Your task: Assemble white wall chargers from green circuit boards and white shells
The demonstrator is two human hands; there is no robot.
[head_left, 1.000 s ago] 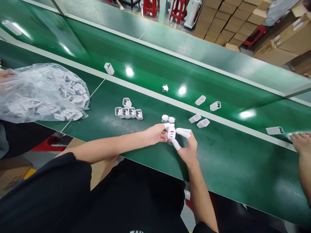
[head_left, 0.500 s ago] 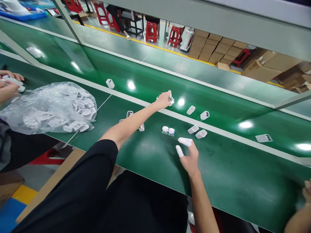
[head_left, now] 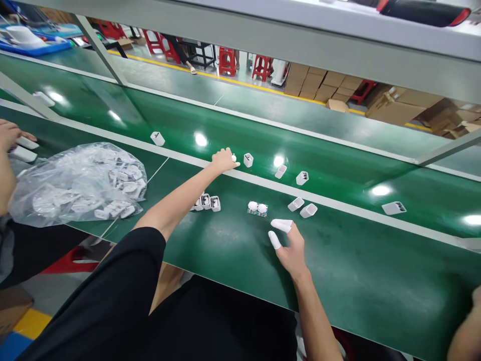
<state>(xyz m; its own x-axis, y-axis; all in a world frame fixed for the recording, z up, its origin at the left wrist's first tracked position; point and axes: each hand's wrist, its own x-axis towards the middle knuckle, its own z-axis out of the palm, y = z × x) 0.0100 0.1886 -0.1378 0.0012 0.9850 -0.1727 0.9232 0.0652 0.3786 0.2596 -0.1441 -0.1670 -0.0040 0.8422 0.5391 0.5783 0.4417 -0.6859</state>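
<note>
My left hand (head_left: 224,160) reaches over the green strip beyond the pale rail, thumb and fingers apart around a small white rounded piece (head_left: 233,157), partly hidden by the hand. Whether it is gripped is unclear. A white housing (head_left: 248,160) stands just right of that hand. White finger covers are on the thumb and index finger of my right hand (head_left: 289,245), which hovers open over the near bench. Just beyond its fingertips lie two circuit boards with white domes (head_left: 257,208). Two white hollow housings (head_left: 302,206) lie to their right. Several filled housings (head_left: 210,202) stand beside my left forearm.
A clear plastic bag (head_left: 82,180) of white parts lies at the left, beside a co-worker's hands (head_left: 15,135). More housings (head_left: 302,178) sit along the green strip (head_left: 338,193). Another person's arm (head_left: 468,321) is at the right edge. A shelf beam (head_left: 263,40) crosses above.
My left hand has let go of the white housing and moved left to the rounded piece. Housings on the green strip have shifted left. My right hand has barely moved.
</note>
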